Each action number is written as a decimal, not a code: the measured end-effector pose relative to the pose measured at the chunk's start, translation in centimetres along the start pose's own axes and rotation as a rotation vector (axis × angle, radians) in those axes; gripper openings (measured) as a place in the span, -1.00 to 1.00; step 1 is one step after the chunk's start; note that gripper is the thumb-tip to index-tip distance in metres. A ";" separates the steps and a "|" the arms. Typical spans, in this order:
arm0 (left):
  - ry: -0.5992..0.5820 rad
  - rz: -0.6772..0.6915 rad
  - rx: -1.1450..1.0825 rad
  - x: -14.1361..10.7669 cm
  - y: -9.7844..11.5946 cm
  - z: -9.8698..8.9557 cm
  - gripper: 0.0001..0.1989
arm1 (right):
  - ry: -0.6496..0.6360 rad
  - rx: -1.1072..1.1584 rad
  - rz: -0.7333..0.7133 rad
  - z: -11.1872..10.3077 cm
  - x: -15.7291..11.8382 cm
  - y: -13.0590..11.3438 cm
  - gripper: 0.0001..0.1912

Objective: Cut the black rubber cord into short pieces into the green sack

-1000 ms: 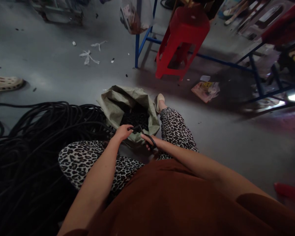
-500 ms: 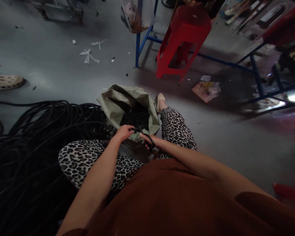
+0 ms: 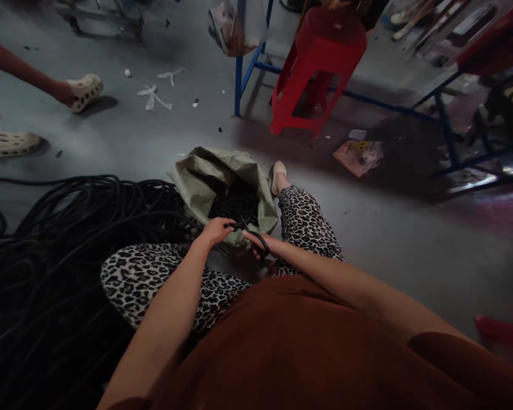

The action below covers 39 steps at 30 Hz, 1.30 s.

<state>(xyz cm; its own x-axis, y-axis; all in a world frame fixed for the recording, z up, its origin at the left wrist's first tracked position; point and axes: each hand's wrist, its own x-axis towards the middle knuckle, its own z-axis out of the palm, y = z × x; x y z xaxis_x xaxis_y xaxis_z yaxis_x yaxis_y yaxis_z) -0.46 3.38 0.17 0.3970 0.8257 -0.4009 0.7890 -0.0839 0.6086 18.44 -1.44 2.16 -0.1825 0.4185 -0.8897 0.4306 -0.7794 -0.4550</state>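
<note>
Closed around a black cord (image 3: 235,225), my left hand (image 3: 217,230) is over the near edge of a pale green sack (image 3: 188,183). My right hand (image 3: 259,242) grips black-handled scissors (image 3: 261,244), whose blades point up and left beside the cord's end. Dark short pieces (image 3: 239,206) lie inside the open sack, just beyond both hands. A large heap of black cord (image 3: 85,222) spreads over the floor to the left of the sack, with one strand running toward my left hand.
A red stool (image 3: 320,68) stands beyond the sack, by a blue metal frame (image 3: 239,85). White scraps (image 3: 154,98) and a plastic packet (image 3: 359,156) lie on the floor. Another person's feet in pale clogs (image 3: 84,91) are at the upper left.
Another person's leg and second clog have come into view at the upper left. My hands, the scissors and the cord look nearly the same as before.
</note>
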 end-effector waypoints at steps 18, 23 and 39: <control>-0.030 -0.071 0.095 -0.4 -1.0 -0.5 -0.63 | 0.130 -0.066 -0.053 0.3 0.2 0.0 -0.51; -0.032 -0.066 0.134 -0.2 -1.4 -0.2 -0.66 | 0.164 -0.099 -0.034 0.3 0.4 0.1 -0.53; -0.063 -0.096 0.148 0.1 -1.2 0.1 -0.66 | 0.201 -0.153 -0.016 -0.5 0.5 0.9 -0.49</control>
<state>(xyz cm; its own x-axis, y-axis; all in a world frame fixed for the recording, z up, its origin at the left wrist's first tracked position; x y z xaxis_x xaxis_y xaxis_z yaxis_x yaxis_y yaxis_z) -1.36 3.52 -0.68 0.3416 0.7978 -0.4968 0.8831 -0.0915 0.4603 19.18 -1.68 1.37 -0.0171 0.5262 -0.8502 0.5603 -0.6992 -0.4440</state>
